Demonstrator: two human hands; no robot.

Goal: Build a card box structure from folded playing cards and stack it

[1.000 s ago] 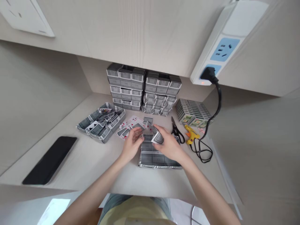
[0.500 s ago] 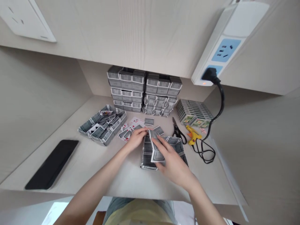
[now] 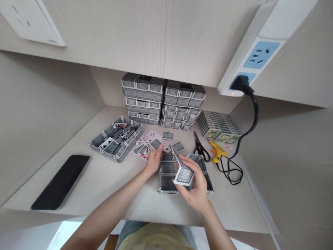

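Note:
Between my hands on the desk sits a box made of folded playing cards (image 3: 167, 177), grey card backs showing inside. Over it my right hand (image 3: 195, 187) grips a folded strip of playing cards (image 3: 184, 176), tilted, with its patterned end toward me. My left hand (image 3: 154, 161) is closed at the box's far left corner, thumb up; its other fingers are mostly hidden. Just beyond lie loose playing cards (image 3: 156, 143), some face up, and single cards face down (image 3: 168, 135).
A card tray (image 3: 119, 154) full of folded cards stands left, near a black phone (image 3: 61, 182). Stacked card boxes (image 3: 145, 93) line the back. Scissors (image 3: 201, 150), a yellow glue gun (image 3: 218, 151) with its cord and packed card decks (image 3: 220, 126) are at right. A power strip (image 3: 260, 55) hangs above.
My left hand has left the folded strip and drawn back to the box's corner. My right hand has tipped the strip and moved it slightly right. The view has shifted a little.

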